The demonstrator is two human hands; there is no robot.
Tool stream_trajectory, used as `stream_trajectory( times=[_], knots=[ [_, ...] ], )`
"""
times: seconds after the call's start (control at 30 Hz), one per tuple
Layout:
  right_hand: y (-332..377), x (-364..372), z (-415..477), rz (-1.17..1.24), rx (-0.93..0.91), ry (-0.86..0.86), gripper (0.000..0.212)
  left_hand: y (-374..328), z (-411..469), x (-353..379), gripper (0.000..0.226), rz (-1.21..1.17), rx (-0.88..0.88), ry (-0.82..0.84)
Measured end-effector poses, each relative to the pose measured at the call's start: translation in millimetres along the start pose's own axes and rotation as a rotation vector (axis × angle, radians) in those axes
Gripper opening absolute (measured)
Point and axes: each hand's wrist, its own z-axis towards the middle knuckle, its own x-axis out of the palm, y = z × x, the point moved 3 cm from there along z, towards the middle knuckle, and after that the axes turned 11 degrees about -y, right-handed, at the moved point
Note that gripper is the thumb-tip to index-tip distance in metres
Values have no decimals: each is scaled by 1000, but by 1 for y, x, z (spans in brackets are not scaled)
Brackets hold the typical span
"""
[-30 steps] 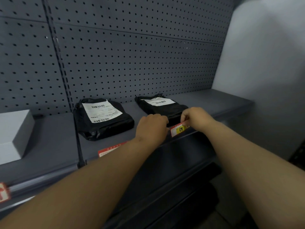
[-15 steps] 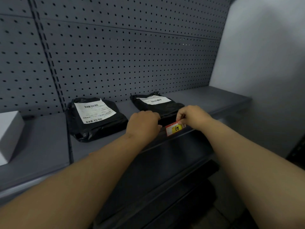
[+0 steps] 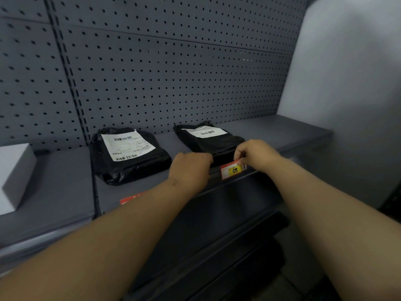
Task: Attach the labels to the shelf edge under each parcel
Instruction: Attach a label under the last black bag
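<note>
Now seating the red-and-yellow paper label (image 3: 233,170) on the grey metal shelf edge (image 3: 308,147), under the right-hand black plastic parcel (image 3: 209,141).
My right hand (image 3: 257,154) pinches the label's top edge. My left hand (image 3: 191,170) curls just left of it, and I cannot tell what its fingers hold. Uneven pressure could leave the label crooked or drop it. The parcel's near end crowds my fingers. Another red label (image 3: 132,197) sits under the left black parcel (image 3: 130,155).

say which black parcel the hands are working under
The right-hand black parcel: the right hand pinches the label marked 5 on the shelf edge below it; the other parcel lies further left.
</note>
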Motion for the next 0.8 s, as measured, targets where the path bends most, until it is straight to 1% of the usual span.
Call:
stream_trajectory(
  times=[0.23,0.6,0.8],
  knots=[
    [1,1,-3,15,-10,-4,14,0,-2,1,31,-15,0,-16],
    [4,0,-3,-27,-24,16,14,0,-4,-1,34,6,11,0],
    [8,-3,-3,-58,-24,49,18,0,-5,0,34,21,12,3]
  ],
)
